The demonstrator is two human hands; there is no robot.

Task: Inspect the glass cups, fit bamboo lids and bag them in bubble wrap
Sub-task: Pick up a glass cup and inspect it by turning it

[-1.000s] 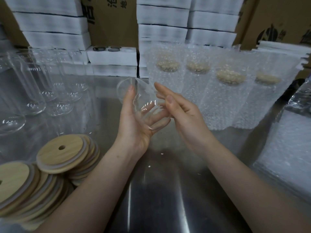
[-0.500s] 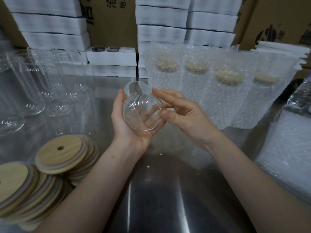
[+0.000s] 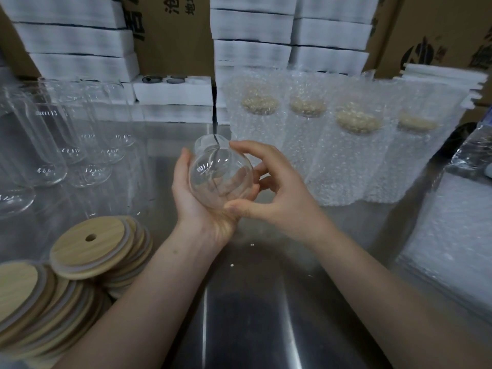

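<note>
- Glass cup (image 3: 221,179): clear, glossy, smooth.
- Bamboo lids (image 3: 91,251): matt pale wood with visible grain.
- Steel table (image 3: 253,315): brushed metal with a soft sheen.
- Bubble-wrap bags (image 3: 343,161): translucent, bumpy plastic.
- Foam blocks (image 3: 80,43): white, matt.
- Cardboard boxes (image 3: 173,41): brown, matt.

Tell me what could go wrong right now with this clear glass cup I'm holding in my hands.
Likely a slip: the clear glass cup lies sideways in the left hand, with only the right hand steadying it by thumb and fingertips, above the hard steel table. Reaching left for a lid could also nudge the leaning stack of round bamboo lids or the standing empty glass cups behind it.
</note>
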